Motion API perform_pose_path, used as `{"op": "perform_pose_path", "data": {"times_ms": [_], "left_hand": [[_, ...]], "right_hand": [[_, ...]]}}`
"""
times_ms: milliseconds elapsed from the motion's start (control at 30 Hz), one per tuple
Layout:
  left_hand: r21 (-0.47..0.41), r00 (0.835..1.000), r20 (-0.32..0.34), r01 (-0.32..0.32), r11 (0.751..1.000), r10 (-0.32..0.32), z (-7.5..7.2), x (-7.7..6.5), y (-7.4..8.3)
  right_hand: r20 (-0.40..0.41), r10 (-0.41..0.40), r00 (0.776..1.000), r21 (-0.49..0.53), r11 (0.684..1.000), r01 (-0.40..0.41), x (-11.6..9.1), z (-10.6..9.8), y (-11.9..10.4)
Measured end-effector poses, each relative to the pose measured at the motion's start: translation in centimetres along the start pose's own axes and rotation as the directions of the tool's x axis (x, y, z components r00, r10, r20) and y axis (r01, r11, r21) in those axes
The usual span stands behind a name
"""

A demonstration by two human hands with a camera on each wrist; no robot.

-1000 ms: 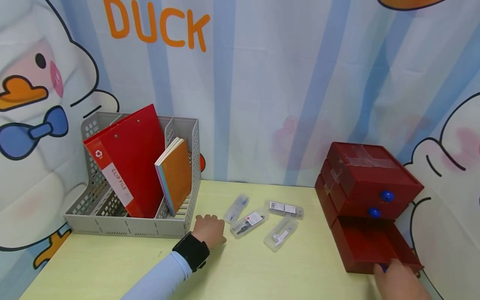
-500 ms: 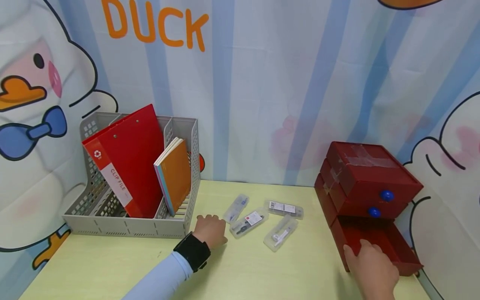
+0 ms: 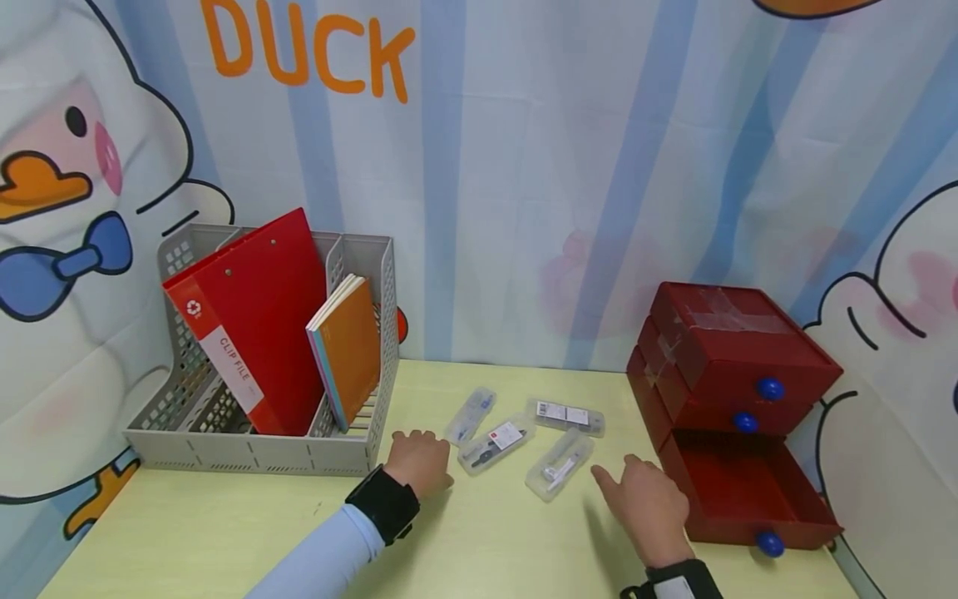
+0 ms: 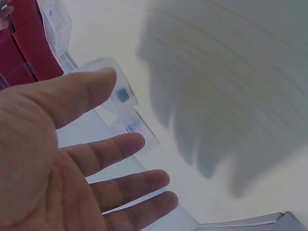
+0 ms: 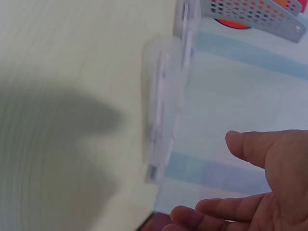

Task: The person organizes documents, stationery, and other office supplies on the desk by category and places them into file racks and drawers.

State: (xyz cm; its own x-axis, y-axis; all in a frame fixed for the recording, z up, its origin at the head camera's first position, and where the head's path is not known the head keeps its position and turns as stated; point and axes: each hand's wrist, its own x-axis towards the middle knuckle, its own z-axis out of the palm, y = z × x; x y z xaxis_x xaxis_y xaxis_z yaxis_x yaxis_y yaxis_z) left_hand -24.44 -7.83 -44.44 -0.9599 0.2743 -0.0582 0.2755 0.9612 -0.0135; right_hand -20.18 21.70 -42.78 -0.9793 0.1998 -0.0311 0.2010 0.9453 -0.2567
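Observation:
Several clear plastic pen cases lie on the pale yellow table between my hands: one with a blue item (image 3: 470, 416), one with a white label (image 3: 497, 444), a grey-looking one at the back (image 3: 565, 418) and one with a white item (image 3: 560, 464). My left hand (image 3: 417, 462) is just left of them, holding nothing, its fingers relaxed in the left wrist view. My right hand (image 3: 645, 509) hovers over the table between the nearest case and the red drawer unit (image 3: 737, 366), thumb and fingers apart and nothing in them. The bottom drawer (image 3: 756, 532) stands pulled out, its inside bare.
At the left, a grey file rack (image 3: 254, 453) holds a red clip file (image 3: 262, 324) and some notebooks (image 3: 352, 353). Blue knobs (image 3: 771, 388) stick out from the drawers. A cartoon curtain (image 3: 516, 183) hangs behind the table.
My right hand has let go of the bottom drawer's knob and moved left, away from the drawer towards the pen cases. The left hand has stayed in place.

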Motion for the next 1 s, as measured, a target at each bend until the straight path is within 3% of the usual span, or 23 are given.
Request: {"op": "perform_pose_path", "data": {"times_ms": [200,433,733,867,1000], "left_hand": [[0.012,1.0,0.007,0.006,1.0,-0.006,0.2,0.1,0.0],[0.014,1.0,0.028,0.009,1.0,-0.009,0.3,0.0,0.0],[0.014,1.0,0.02,0.001,1.0,-0.001,0.4,-0.1,0.0],[0.011,1.0,0.009,0.0,1.0,0.0,0.4,-0.3,-0.2],[0.005,1.0,0.006,0.002,1.0,-0.002,0.5,-0.3,-0.6]], "right_hand": [[0.084,0.011,0.996,0.016,1.0,-0.012,1.6,2.4,-2.5],[0.162,0.121,0.979,-0.039,0.992,-0.117,3.4,4.6,-4.5],[0.15,0.231,0.961,-0.109,0.97,-0.216,4.6,5.7,-5.5],[0.179,0.226,0.958,-0.087,0.973,-0.214,4.7,5.5,-5.4],[0.189,0.154,0.97,-0.046,0.988,-0.148,4.2,4.9,-4.7]]}}
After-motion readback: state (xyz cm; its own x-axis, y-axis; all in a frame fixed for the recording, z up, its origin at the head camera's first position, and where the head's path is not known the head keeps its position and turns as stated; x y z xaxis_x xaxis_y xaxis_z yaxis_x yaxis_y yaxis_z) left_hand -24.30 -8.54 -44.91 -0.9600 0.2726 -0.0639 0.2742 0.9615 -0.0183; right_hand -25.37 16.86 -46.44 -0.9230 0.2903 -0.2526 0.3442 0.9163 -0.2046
